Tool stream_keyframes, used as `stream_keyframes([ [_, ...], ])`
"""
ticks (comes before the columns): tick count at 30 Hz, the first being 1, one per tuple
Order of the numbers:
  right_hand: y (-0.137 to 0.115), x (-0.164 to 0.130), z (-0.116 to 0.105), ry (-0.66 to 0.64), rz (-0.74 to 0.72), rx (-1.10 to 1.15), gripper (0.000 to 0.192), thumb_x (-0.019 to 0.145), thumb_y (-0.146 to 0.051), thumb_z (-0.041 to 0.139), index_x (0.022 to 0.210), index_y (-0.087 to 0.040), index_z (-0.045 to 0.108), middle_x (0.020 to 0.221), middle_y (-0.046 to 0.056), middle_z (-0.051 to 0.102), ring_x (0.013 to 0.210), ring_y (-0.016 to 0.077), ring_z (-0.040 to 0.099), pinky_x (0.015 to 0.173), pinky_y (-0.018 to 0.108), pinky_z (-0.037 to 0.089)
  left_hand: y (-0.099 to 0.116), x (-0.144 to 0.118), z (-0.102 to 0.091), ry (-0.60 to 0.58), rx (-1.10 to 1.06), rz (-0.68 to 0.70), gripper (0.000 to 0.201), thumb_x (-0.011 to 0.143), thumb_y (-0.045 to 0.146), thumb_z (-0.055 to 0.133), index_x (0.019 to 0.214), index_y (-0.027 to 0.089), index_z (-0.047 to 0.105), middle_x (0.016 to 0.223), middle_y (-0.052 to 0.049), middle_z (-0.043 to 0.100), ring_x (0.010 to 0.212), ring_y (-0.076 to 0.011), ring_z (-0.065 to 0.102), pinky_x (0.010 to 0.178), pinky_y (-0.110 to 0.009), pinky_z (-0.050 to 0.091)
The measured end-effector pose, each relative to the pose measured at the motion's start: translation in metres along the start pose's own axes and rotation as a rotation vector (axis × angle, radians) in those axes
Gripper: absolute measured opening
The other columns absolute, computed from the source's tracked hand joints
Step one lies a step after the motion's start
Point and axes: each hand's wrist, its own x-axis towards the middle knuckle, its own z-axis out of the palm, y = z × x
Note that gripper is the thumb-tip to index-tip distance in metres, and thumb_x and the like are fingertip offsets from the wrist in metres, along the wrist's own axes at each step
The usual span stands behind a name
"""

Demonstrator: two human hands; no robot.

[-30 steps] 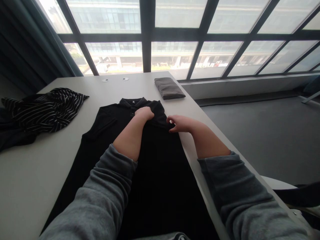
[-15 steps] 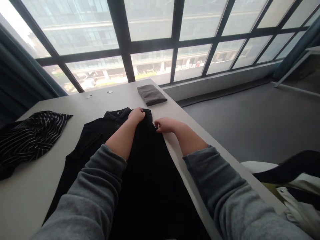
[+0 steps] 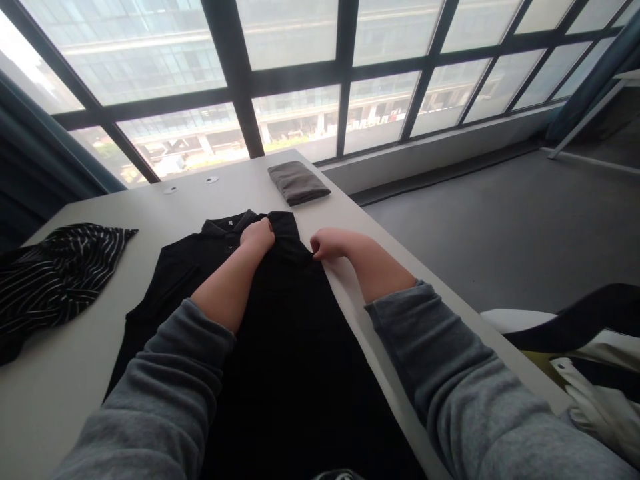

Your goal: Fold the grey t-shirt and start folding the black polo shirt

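A black polo shirt (image 3: pixel 295 347) lies spread over the white table, its collar toward the window and its body reaching down to the bottom of the view. Just right of the collar, my left hand (image 3: pixel 259 238) is closed on the shirt's upper front. My right hand (image 3: pixel 330 244) pinches the fabric at the shirt's right edge, below the shoulder. Some cloth is bunched between the two hands. Both forearms, in grey sleeves, cover parts of the shirt.
On the white table (image 3: pixel 45 407), a striped black garment (image 3: pixel 65 273) lies crumpled at the left. A folded grey cloth (image 3: pixel 299 183) rests near the far right corner. Beyond the table's right edge, clothes (image 3: pixel 595 393) are heaped low down. Large windows (image 3: pixel 295 33) stand behind.
My left hand has moved a little left across the shirt's front, toward the collar. The right hand keeps its pinch on the edge. The whole view has shifted slightly.
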Motion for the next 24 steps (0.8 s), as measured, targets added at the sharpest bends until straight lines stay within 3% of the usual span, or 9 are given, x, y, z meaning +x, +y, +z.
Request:
stream_keyframes([
  [14, 0.0, 0.0, 0.0, -0.028, 0.056, -0.004, 0.009, 0.085, -0.027, 0.077, 0.092, -0.024, 0.081, 0.097, 0.007, 0.079, 0.085, 0.0236, 0.071, 0.071, 0.029, 0.05, -0.015, -0.019, -0.002, -0.016, 0.055, 0.039, 0.025, 0.09, 0.033, 0.063, 0.111, 0.025, 0.075, 0.11, -0.014, 0.079, 0.105, -0.0355, 0.073, 0.094, -0.044, 0.059],
  [20, -0.002, 0.0, -0.003, 0.042, -0.012, -0.054, 0.016, 0.085, -0.035, 0.082, 0.094, -0.022, 0.08, 0.101, 0.008, 0.079, 0.089, 0.0253, 0.071, 0.07, 0.03, 0.048, 0.005, -0.018, 0.004, 0.098, 0.061, 0.218, 0.041, 0.103, 0.037, 0.05, 0.137, 0.023, 0.068, 0.15, -0.015, 0.062, 0.136, -0.0354, 0.059, 0.115, -0.047, 0.047],
  [24, -0.004, 0.0, -0.002, 0.071, -0.059, -0.066, 0.016, 0.084, -0.029, 0.082, 0.099, -0.022, 0.081, 0.104, 0.007, 0.08, 0.092, 0.0243, 0.072, 0.074, 0.029, 0.048, 0.025, 0.003, 0.017, -0.066, 0.019, 0.318, 0.055, 0.108, 0.042, 0.038, 0.159, 0.022, 0.049, 0.173, -0.011, 0.038, 0.159, -0.0315, 0.034, 0.127, -0.051, 0.032],
])
